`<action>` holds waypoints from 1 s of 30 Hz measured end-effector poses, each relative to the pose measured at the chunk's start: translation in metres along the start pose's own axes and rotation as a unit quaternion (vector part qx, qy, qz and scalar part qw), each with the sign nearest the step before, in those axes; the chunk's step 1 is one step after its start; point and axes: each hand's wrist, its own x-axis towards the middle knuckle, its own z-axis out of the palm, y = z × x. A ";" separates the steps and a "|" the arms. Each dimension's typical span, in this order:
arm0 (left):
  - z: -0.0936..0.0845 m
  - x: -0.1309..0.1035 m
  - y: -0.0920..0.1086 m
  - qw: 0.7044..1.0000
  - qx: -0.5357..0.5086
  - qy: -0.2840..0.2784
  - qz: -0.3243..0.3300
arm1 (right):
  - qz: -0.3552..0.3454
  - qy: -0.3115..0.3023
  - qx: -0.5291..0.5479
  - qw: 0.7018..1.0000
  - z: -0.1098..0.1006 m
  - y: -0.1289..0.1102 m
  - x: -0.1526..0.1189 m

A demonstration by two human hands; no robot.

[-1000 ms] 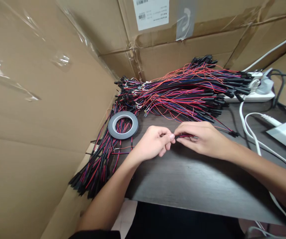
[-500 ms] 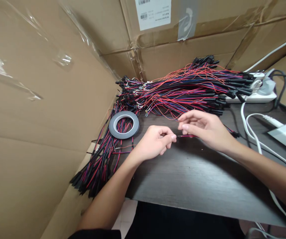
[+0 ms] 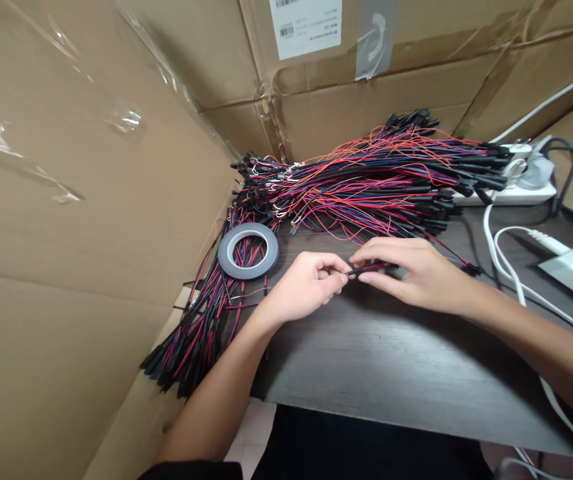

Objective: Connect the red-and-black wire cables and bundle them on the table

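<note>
Cardboard (image 3: 76,247) is stood around the dark tabletop (image 3: 391,367), across the back of which a broad heap of wire leads (image 3: 366,163) is piled. A smaller spray of leads (image 3: 189,343) is laid down the left side. Above the bare wood, the right hand (image 3: 419,277) is held with thumb and fingers parted around a lead; whether it is pressed between them cannot be told. By the left hand (image 3: 301,290), its near end is pinched between closed thumb and forefinger. A roll of tape (image 3: 228,257) is rested on the side leads, near the left wrist.

Smallest of all, the thin red-and-black lead (image 3: 370,268) is kept between the two hands, in front of the heap. Next to no weight is to be expected, with limp wire and a somewhat stiffer dark stretch. The smooth covering may be slippery, and fine conductors could be strained by sharp bending. It is best taken by that dark stretch, lightly, between fingertips.
</note>
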 end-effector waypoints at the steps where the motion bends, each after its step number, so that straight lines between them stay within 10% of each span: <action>1: 0.000 0.000 0.000 1.000 -0.004 -0.004 0.001 | -0.009 -0.008 -0.005 1.000 0.001 0.000 -0.001; 16: -0.010 -0.002 0.002 0.999 0.001 -0.019 -0.031 | 0.175 -0.026 0.144 0.974 0.001 -0.003 0.003; 24: -0.010 -0.003 -0.001 0.991 0.119 -0.054 0.001 | 0.113 -0.070 0.063 0.989 0.006 -0.006 0.002; 30: -0.019 -0.006 0.002 0.992 0.117 -0.046 0.011 | 0.206 -0.089 0.110 0.968 -0.009 -0.008 0.004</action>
